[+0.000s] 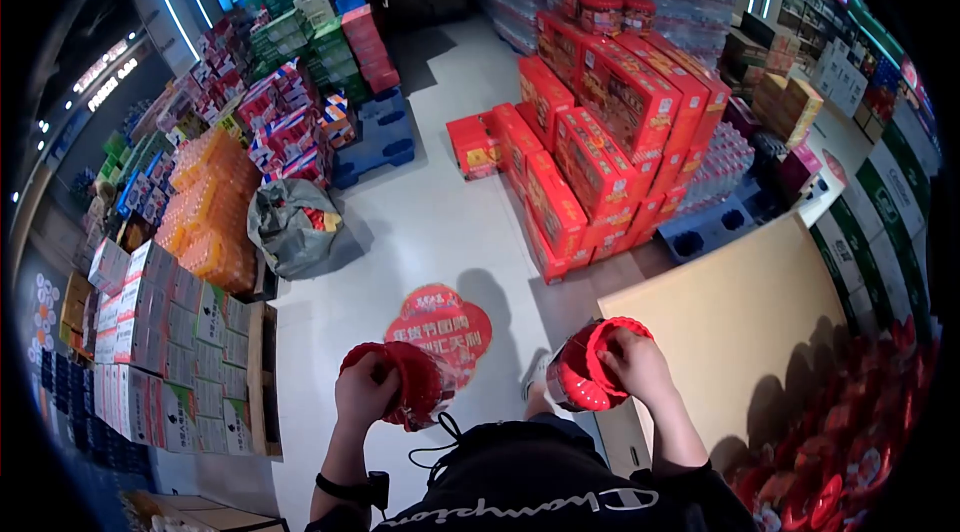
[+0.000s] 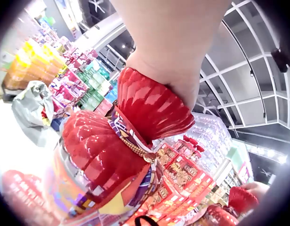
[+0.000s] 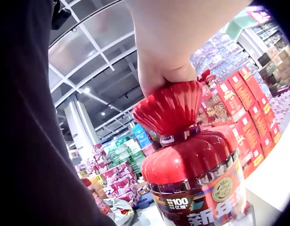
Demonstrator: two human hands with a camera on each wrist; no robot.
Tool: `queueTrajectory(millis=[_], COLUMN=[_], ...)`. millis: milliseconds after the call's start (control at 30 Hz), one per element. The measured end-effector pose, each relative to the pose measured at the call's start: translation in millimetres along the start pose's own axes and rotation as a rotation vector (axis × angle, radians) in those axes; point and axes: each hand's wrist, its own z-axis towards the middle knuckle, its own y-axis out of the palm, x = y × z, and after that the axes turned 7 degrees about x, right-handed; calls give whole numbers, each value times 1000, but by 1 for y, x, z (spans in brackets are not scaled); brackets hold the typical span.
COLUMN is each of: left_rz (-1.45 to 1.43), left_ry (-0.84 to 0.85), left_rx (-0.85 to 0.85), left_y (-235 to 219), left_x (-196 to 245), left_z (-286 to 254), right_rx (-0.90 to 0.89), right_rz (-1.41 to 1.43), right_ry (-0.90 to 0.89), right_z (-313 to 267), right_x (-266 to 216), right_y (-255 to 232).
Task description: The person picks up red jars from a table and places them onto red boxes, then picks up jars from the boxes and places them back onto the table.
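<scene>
My left hand (image 1: 364,390) grips a clear plastic jar (image 1: 428,382) by its red, fluted, flared lid top. In the left wrist view the jar's red lid (image 2: 95,146) fills the middle, with a patterned band round its neck. My right hand (image 1: 640,367) holds a second jar (image 1: 575,387) of the same kind, its fingers hooked into the flared top. A printed label (image 3: 201,197) with Chinese characters shows on this jar in the right wrist view. Both jars hang in front of the body at waist height, apart from each other. The fingertips are hidden inside the flared tops.
Red boxes (image 1: 610,152) are stacked ahead right, topped by several similar red-lidded jars (image 1: 603,10). A tan board surface (image 1: 735,317) stands close on the right, beside many red-topped items (image 1: 840,432). Left are white cartons (image 1: 165,352), orange bottle packs (image 1: 210,212) and a grey bag (image 1: 290,227).
</scene>
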Motion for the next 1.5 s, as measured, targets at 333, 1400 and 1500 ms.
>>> queueTrajectory(millis=[333,1400,1500], left_rz=[54,-338,-315], left_ry=[275,504,448], left_rx=[-6,-324,-362], left_y=[53,228,225], left_x=[119,399,422], left_z=[237,648,642], right_rx=[244,474,450], right_rz=[-86,-447,-526], right_ry=[-172,61,42], right_z=[260,950,981], right_x=[11,273,295], right_y=[-108,-406,-396])
